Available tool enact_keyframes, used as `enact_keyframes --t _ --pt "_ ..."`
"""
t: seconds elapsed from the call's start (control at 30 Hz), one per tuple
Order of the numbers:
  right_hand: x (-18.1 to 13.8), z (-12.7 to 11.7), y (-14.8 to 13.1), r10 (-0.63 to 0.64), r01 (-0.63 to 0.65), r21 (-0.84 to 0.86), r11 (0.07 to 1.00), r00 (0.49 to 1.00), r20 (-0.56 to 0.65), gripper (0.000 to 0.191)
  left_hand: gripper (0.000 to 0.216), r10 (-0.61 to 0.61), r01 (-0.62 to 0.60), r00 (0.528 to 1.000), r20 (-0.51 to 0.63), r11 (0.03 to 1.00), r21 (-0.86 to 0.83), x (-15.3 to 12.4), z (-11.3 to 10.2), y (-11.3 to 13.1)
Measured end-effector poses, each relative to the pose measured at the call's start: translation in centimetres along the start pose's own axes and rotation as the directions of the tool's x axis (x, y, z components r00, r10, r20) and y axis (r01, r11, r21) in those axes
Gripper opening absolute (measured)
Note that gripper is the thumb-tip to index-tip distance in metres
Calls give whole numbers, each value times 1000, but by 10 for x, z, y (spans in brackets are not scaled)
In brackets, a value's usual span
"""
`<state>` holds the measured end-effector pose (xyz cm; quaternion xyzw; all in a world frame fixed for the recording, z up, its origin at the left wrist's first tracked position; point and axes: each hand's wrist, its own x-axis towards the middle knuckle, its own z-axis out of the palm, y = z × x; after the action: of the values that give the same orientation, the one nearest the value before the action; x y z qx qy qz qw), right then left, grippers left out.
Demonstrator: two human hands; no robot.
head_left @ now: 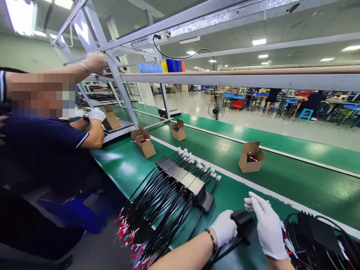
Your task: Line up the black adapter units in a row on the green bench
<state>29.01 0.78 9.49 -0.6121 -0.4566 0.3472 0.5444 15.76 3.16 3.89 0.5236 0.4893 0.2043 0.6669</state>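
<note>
My left hand (225,228), in a white glove, is closed around the side of a black electronic module (243,222), a boxy unit with a black cable hanging below it. My right hand (267,227), also gloved, is beside the module's right end with its fingers stretched out and holding nothing I can see. To the left, a row of similar modules (182,178) lies on the green bench, with white connectors (199,165) at the far end and red-and-white wire tips (126,228) at the near end. More black finned modules (316,232) with loose wires are piled at the right.
Open cardboard boxes (251,161) stand on the green conveyor (219,144), and another box (144,142) is on the bench near the modules. A co-worker's dark shirt (47,150) is at the left. A metal shelf frame (239,79) spans overhead.
</note>
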Motion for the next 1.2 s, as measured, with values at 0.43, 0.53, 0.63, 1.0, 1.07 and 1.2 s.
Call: enact_keyframes --t 0.43,0.53,0.63,1.0,1.07,1.2 --pt "-2 32 7 -9 -22 74 997 915 403 59 47 71 170 916 394 821 -544 -78 -71 8" --pt "-5 53 -4 -72 63 34 997 827 558 44 56 33 196 922 386 820 -538 -88 -71 -2" --pt "-7 63 -11 -141 143 42 989 806 575 41 53 81 114 952 294 801 -588 -86 -68 -16" --pt "-40 75 -20 69 -106 30 994 809 584 77 17 116 -6 985 129 768 -640 -87 -61 -19" --pt "-40 77 -17 46 -51 -4 999 858 512 54 10 124 -14 984 131 777 -630 -87 -60 -16" --pt "-30 76 -10 66 -72 -6 997 868 492 28 6 159 -34 975 153 793 -608 -88 -57 -13"
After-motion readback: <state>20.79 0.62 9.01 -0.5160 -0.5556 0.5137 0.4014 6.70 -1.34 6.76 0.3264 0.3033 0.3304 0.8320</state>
